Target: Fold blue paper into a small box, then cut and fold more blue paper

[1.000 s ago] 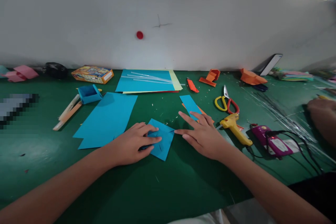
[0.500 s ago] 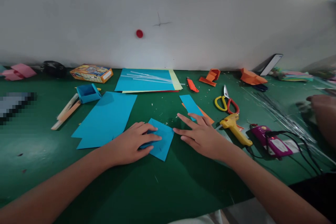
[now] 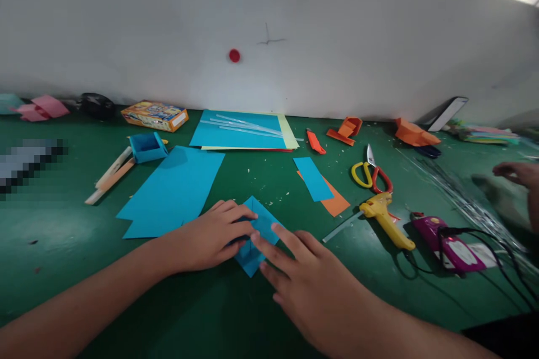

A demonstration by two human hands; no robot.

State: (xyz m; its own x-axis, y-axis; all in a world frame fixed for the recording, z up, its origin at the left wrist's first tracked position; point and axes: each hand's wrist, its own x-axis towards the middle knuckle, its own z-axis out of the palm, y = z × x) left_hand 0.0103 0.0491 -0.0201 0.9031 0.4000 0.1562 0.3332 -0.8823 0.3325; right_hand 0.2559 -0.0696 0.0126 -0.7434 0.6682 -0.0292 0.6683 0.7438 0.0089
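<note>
A small folded blue paper square [image 3: 259,223] lies on the green table [image 3: 269,179] in front of me. My left hand [image 3: 210,235] rests flat on its left half, fingers stretched over the paper. My right hand [image 3: 303,277] lies over its lower right part, fingers out and fingertips touching the paper beside my left fingertips. Part of the paper is hidden under both hands.
A large blue sheet [image 3: 174,190] lies left, with a small blue paper box [image 3: 147,147] and sticks [image 3: 112,174] beyond. Blue and orange strips [image 3: 320,185], scissors [image 3: 373,174], a yellow glue gun [image 3: 385,216] and a purple device [image 3: 448,244] lie right. Another person's hand [image 3: 520,176] is at the far right.
My right hand moved left and nearer me, from the bare table beside the strips onto the folded blue paper. The paper has turned to a diamond. The view shifted slightly.
</note>
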